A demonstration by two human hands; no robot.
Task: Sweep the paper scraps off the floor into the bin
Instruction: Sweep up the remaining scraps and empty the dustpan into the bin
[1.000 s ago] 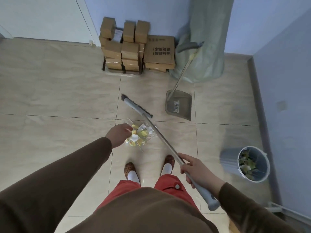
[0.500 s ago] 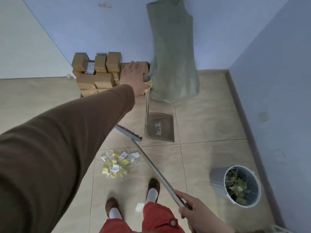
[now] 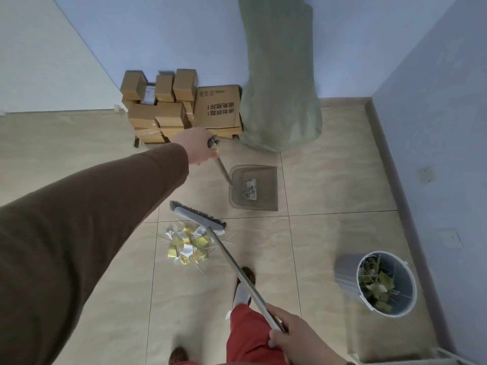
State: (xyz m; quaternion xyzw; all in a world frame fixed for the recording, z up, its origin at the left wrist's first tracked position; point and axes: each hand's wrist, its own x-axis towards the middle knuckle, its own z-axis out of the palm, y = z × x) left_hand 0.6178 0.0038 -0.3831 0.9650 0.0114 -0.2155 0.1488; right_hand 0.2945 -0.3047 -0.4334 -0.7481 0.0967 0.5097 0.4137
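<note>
A pile of yellow and white paper scraps (image 3: 187, 244) lies on the tiled floor just ahead of my feet. My right hand (image 3: 295, 335) grips the metal pole of the broom (image 3: 198, 216), whose grey head rests at the pile's far edge. My left hand (image 3: 197, 149) is stretched forward and closed around the top of the dustpan's handle. The grey dustpan (image 3: 254, 187) stands on the floor beyond the broom, to the right of the pile. The grey bin (image 3: 379, 284), holding leaves and scraps, stands at the right near the wall.
Stacked cardboard boxes (image 3: 168, 109) sit against the back wall. A tall green sack (image 3: 279, 75) leans in the corner beside them. A blue wall with a skirting board (image 3: 400, 185) runs along the right side.
My left hand went from near the scraps up to the dustpan's handle and took hold of it. The handle now tilts left, away from the sack. The broom stayed by the pile.
</note>
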